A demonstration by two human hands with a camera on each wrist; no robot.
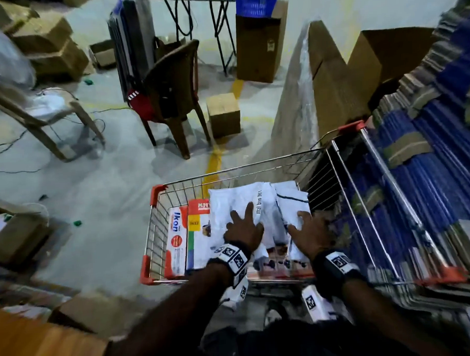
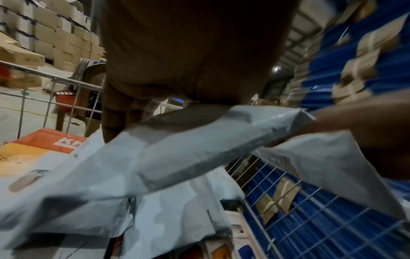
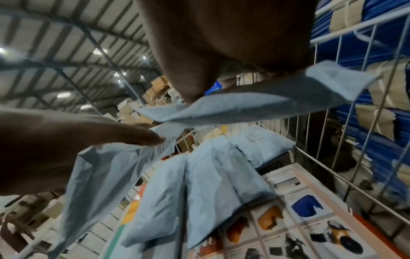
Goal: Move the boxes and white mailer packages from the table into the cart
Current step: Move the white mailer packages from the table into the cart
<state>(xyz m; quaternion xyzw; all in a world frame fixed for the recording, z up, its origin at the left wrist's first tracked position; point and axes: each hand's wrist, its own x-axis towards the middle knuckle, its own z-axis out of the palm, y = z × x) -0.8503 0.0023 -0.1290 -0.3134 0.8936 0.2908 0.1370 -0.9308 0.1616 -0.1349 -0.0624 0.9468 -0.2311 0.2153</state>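
Both hands reach into the wire cart [image 1: 257,164], each carrying a white mailer above the load. The left hand [image 1: 243,227] lies over the larger mailer [image 1: 236,205] with fingers spread on top; the left wrist view shows fingers curled under its edge, so it is pinched between fingers and thumb. The right hand [image 1: 310,232] holds a smaller mailer [image 1: 292,202] near the cart's right side, fingers curled around its rim, as the right wrist view confirms.

These mailers look light, thin and floppy: they sag and fold from wherever they are held, and the plastic skin seems slick. A grip on an edge or corner is enough, though a flat hand beneath would keep one from drooping. They can probably be dropped without harm.

Below them, 3 or more mailers [image 3: 213,168] already lie across printed boxes on the cart floor. At the cart's left side stand an Ikon box [image 1: 175,235] and a box with a yellow label [image 1: 197,228], both stiff and upright.

The cart stands on a pale concrete floor [image 1: 106,184] with a yellow line. A brown plastic chair [image 1: 173,94], a small cardboard box [image 1: 223,114] and taller cartons sit beyond, and blue-edged stacks [image 1: 432,167] rise just beside the cart's right side. A wooden table corner [image 1: 27,349] shows at the lower left.
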